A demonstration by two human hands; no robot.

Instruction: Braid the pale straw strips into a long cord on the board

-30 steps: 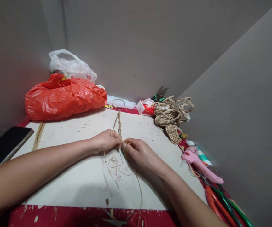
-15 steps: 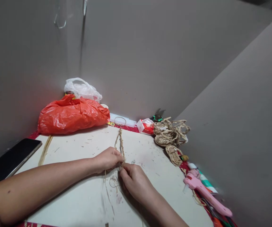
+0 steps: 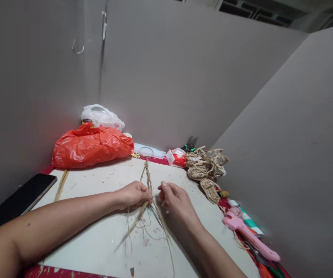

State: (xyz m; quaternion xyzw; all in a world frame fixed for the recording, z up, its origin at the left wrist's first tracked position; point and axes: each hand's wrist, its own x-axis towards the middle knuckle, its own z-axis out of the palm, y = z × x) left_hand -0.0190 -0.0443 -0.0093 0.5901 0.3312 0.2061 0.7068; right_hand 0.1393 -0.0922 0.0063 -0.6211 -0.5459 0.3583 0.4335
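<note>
My left hand (image 3: 135, 195) pinches a thin braided straw cord (image 3: 148, 175) near its lower end. The cord runs away from me over the white board (image 3: 97, 231) as a narrow loop with a pointed far tip. Below the pinch, loose straw strands (image 3: 163, 224) fan out toward me, some to the left and some to the right. Just right of the cord is my right hand (image 3: 178, 200), lifted off it, with fingers loosely bent and apart and nothing visible in them. Part of its fingertips is turned away from view.
A red plastic bag (image 3: 93, 146) and a white bag (image 3: 102, 116) sit back left, a phone (image 3: 18, 200) at left. Bundles of braided cord (image 3: 207, 164) lie back right beside a tissue pack (image 3: 176, 157). A pink glue gun (image 3: 250, 233) rests on the right edge.
My right hand has let go of the straw at the cord's lower end and moved up and right. Loose strands now spread below my left hand, which keeps its pinch. The view has tilted up slightly.
</note>
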